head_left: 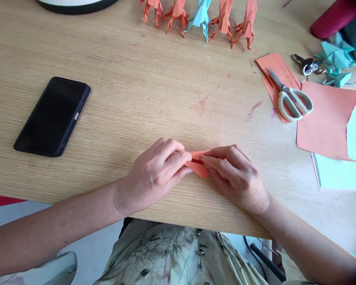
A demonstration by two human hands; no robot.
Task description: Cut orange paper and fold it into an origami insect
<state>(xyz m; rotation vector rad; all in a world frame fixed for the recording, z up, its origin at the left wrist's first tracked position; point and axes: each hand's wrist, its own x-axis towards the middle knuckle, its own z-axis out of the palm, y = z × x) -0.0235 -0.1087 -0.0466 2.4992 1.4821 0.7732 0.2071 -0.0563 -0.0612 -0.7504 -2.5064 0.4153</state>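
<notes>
A small piece of folded orange paper [201, 170] is held between my two hands, low over the front part of the wooden table. My left hand [158, 172] pinches its left end between thumb and fingers. On the other side, my right hand [235, 174] grips the right end, with thumb and index finger pressed near the middle. A dark slit or crease runs along the paper between the fingertips. Both ends of the paper are hidden under my fingers.
A black phone [53, 115] lies at the left. Several folded paper figures [224, 16] line the back. At the right are scissors [293, 101] on orange strips [277, 65], keys [308, 65], orange paper [326, 118], light-green sheets [341, 174], teal paper figures [336, 55] and a dark-red cylinder [334, 19].
</notes>
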